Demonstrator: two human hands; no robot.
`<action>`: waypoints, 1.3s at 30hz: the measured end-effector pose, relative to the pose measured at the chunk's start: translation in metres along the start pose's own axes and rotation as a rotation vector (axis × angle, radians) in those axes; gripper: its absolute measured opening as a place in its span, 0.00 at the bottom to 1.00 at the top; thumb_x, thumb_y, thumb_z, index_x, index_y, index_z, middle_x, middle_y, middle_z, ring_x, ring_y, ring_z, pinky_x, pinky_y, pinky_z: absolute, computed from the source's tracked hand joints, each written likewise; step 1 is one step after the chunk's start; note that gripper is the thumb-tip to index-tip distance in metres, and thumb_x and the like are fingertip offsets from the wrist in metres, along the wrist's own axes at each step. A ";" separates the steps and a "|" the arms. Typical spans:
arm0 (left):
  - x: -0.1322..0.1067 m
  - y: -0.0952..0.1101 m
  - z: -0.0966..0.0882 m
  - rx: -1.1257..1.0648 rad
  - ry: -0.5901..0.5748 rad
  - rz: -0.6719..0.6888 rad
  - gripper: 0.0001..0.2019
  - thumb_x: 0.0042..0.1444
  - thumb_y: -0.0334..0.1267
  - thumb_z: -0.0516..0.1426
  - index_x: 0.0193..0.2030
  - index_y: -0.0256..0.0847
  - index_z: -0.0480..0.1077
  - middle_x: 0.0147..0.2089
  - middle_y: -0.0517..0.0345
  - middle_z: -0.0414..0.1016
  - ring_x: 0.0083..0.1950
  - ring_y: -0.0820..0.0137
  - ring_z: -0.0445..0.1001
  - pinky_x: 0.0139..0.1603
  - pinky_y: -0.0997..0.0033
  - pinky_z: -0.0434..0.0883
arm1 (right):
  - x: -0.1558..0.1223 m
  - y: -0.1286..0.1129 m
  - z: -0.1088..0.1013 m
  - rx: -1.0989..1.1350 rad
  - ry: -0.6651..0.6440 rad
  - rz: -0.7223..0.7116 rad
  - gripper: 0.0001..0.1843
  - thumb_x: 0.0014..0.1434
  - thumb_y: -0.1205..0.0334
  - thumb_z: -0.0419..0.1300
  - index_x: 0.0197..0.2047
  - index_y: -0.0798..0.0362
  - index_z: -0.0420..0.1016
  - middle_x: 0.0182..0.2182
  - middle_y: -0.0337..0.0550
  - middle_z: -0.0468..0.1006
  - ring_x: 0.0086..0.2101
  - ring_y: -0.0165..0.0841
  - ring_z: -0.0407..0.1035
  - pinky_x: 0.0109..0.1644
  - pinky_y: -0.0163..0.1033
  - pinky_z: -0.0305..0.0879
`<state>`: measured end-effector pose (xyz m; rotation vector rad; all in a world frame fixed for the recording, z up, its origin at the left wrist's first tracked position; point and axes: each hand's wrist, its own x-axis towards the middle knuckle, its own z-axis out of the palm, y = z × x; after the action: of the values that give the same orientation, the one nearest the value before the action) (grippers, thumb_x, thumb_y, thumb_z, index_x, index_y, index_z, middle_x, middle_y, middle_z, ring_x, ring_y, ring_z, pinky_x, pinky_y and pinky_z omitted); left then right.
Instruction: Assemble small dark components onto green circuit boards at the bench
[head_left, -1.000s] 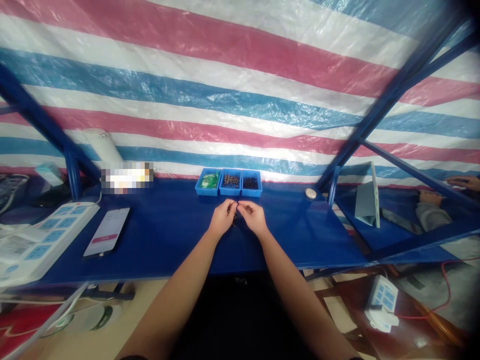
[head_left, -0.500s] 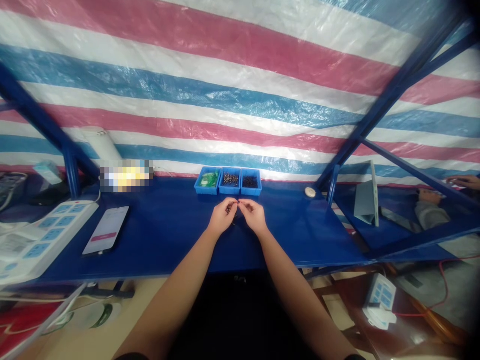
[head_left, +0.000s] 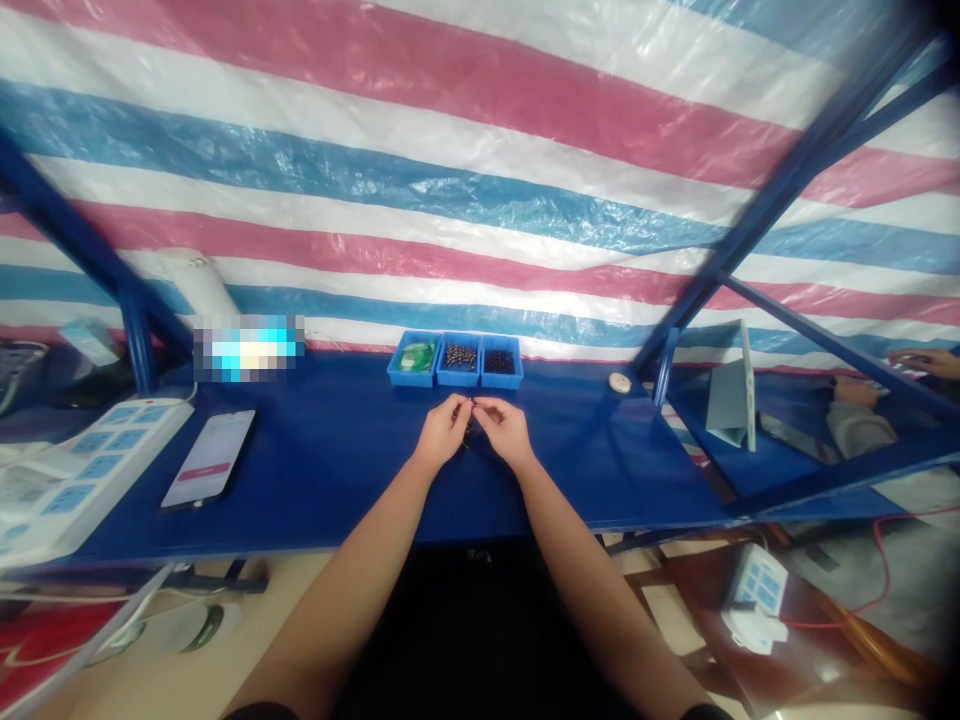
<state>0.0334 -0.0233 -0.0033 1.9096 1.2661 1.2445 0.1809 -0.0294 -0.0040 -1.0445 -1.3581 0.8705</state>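
Note:
My left hand [head_left: 442,431] and my right hand [head_left: 503,430] meet fingertip to fingertip above the blue table [head_left: 322,450]. Both are closed in a pinch, around something small and dark that I cannot make out. More dark bits show in the curl of my left fingers. Just beyond my hands stand three blue bins side by side. The left bin [head_left: 412,379] has a green and clear plastic bag in it, the middle bin [head_left: 458,379] small brassy and dark metal parts, and the right bin [head_left: 501,381] small black parts.
On the left lie a phone [head_left: 210,458] and a white power strip [head_left: 97,470]. A round pale object [head_left: 619,383] sits at the right by the blue frame post [head_left: 667,365]. Farther right are a propped tablet [head_left: 733,390] and another person's hands [head_left: 856,391].
My fingertips have shifted slightly, the right ones coming a little to the left against the left ones. The whole view has moved a touch. Bins and phone lie as before.

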 end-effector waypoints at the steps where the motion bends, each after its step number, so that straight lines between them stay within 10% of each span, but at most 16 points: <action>1: 0.000 0.000 0.000 -0.015 0.000 0.001 0.13 0.65 0.48 0.49 0.41 0.42 0.69 0.31 0.61 0.75 0.31 0.71 0.73 0.34 0.73 0.69 | 0.000 0.000 -0.001 -0.009 0.004 -0.002 0.15 0.55 0.53 0.64 0.43 0.52 0.81 0.38 0.46 0.83 0.36 0.37 0.77 0.44 0.42 0.75; 39: 0.001 -0.001 0.001 -0.003 -0.006 -0.002 0.14 0.64 0.47 0.51 0.36 0.41 0.71 0.28 0.62 0.73 0.27 0.74 0.70 0.30 0.75 0.65 | -0.001 0.004 -0.003 -0.001 -0.020 -0.063 0.16 0.57 0.54 0.63 0.46 0.52 0.80 0.38 0.45 0.82 0.36 0.36 0.77 0.43 0.40 0.74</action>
<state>0.0334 -0.0219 -0.0043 1.9085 1.2625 1.2380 0.1839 -0.0292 -0.0077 -0.9912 -1.4007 0.8360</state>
